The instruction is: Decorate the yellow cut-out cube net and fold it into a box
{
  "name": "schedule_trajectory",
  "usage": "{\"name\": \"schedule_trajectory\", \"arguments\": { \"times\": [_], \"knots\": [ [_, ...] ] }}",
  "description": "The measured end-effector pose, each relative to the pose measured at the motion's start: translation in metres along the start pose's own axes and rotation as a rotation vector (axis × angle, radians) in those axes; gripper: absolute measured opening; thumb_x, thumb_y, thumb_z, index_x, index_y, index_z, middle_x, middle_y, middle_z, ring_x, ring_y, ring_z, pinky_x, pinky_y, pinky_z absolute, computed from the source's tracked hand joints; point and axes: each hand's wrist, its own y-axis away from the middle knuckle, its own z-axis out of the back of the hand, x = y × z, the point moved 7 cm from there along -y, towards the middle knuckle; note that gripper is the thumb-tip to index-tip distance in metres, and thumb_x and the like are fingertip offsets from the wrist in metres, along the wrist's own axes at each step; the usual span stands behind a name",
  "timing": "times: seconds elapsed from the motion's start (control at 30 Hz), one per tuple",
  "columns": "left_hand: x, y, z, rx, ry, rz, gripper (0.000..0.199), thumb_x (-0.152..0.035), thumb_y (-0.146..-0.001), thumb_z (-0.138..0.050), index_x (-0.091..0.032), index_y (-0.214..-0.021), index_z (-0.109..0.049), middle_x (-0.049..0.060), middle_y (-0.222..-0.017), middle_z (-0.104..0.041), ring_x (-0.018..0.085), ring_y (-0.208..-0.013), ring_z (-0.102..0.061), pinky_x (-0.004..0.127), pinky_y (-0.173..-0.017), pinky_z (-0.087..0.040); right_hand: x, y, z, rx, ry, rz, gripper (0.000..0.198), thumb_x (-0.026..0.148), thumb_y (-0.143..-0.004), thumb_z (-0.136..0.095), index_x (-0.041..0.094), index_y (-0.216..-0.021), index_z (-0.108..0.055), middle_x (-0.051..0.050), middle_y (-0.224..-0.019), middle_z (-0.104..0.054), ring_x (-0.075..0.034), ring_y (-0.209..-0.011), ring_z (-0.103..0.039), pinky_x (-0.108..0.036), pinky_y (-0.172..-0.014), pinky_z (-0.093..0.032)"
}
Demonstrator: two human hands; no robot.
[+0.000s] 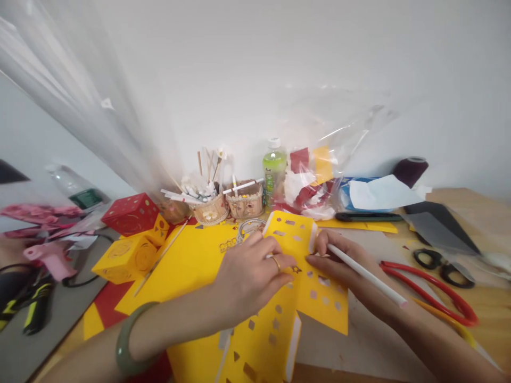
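A yellow card (279, 324) with cut-out circles, diamonds, stars and other small shapes lies creased in front of me. White strips run along some of its edges. My left hand (253, 271), with a gold ring and a green bangle, is closed over the card's middle with curled fingers; its fingertips are partly hidden. At the card's upper right edge, my right hand (333, 255) is closed round a slim white pen-like stick (367, 274), whose pinkish end points toward me. Its thumb and fingertips also meet the card beside a white strip.
Left stand red (130, 213) and yellow boxes (125, 259), a thin brush (162, 255) and a pink glue gun (51, 259). Behind are baskets of sticks (209, 210) and a green bottle (274, 170). Scissors (443, 266) and a red loop (439, 292) lie right.
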Motion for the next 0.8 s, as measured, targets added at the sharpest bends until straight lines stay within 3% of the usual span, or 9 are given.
{"name": "schedule_trajectory", "arguments": {
  "times": [0.37, 0.6, 0.8],
  "knots": [
    [-0.002, -0.005, -0.008, -0.032, 0.066, 0.041, 0.013, -0.021, -0.086, -0.052, -0.016, -0.079, -0.061, 0.000, -0.075, -0.061, 0.014, -0.070, -0.050, 0.026, -0.060, -0.040, -0.002, 0.001, 0.001, 0.010, -0.072, 0.054, 0.026, 0.025, -0.074, -0.062, 0.019, -0.065, -0.039, 0.004, -0.066, -0.043, -0.009, -0.057, -0.039, -0.020, -0.050, -0.030],
    [0.002, -0.003, -0.015, -0.046, 0.042, 0.020, 0.015, -0.021, -0.087, -0.050, -0.016, -0.078, -0.060, 0.001, -0.074, -0.061, 0.014, -0.071, -0.051, 0.026, -0.061, -0.042, -0.005, -0.002, -0.001, -0.002, -0.112, -0.023, 0.030, 0.029, -0.071, -0.065, 0.020, -0.064, -0.038, 0.005, -0.064, -0.044, -0.009, -0.055, -0.043, -0.020, -0.049, -0.032],
    [0.013, 0.006, 0.003, -0.035, 0.172, -0.002, 0.013, -0.017, -0.086, -0.051, -0.014, -0.076, -0.058, 0.002, -0.078, -0.062, 0.013, -0.074, -0.055, 0.025, -0.068, -0.044, -0.007, -0.002, 0.010, -0.119, -0.062, -0.099, 0.030, 0.035, -0.068, -0.065, 0.020, -0.065, -0.039, 0.006, -0.056, -0.043, -0.008, -0.049, -0.040, -0.020, -0.045, -0.026]
  ]
}}
